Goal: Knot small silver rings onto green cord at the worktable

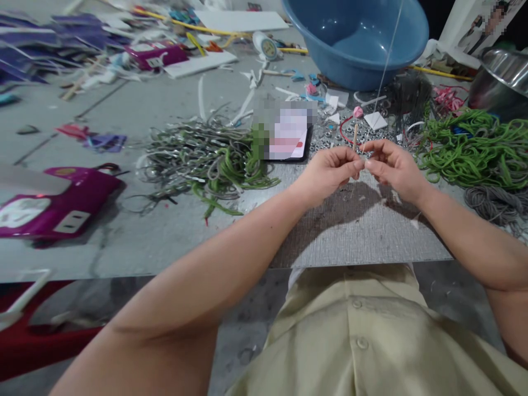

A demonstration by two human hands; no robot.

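Observation:
My left hand (336, 168) is closed in a pinch over the table, and a thin wooden stick (355, 135) rises from its fingertips. Almost touching it, my right hand (391, 165) pinches too, where a fine pale thread (388, 58) comes down from above to its fingers. What lies right between the two sets of fingertips is too small to make out. Small shiny beads (325, 140) are scattered just beyond my hands. A phone (289, 135) with a lit screen lies left of them.
Green and grey beaded cords (223, 159) are heaped to the left, more green cord (478, 146) to the right. Behind stand a blue basin (355, 49) and a metal bowl (503, 82). A purple device (61, 203) sits far left; the table's front edge (363, 265) is near my body.

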